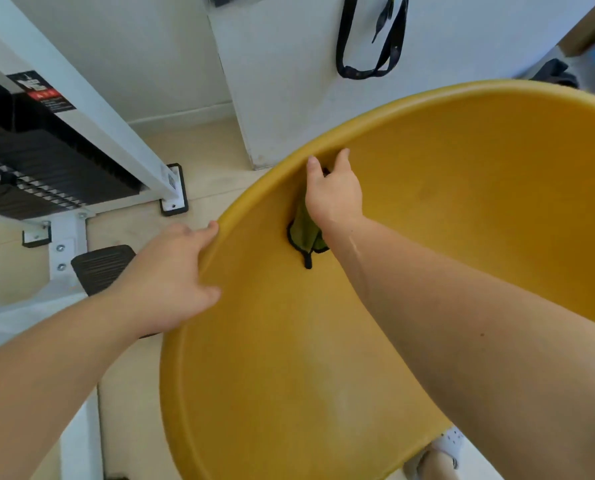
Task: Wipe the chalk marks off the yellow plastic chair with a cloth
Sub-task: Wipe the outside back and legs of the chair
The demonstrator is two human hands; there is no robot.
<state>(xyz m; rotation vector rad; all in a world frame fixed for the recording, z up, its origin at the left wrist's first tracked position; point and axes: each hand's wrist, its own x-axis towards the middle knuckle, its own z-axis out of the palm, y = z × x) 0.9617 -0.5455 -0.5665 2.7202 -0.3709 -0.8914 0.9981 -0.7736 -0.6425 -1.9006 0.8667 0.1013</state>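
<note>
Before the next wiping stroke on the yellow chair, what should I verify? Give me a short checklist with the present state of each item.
1. Green cloth with black edging is held by the right hand: ok, the hand presses it against the inside of the shell.
2. Yellow plastic chair is steadied: ok, the left hand grips its rim.
3. Cloth lies flat on the surface: not ok, it is bunched and partly hangs below the hand.
4. Chalk marks remain: cannot tell, only a faint pale smear shows low on the seat.
5. Stroke path across the shell is free: ok.
</note>
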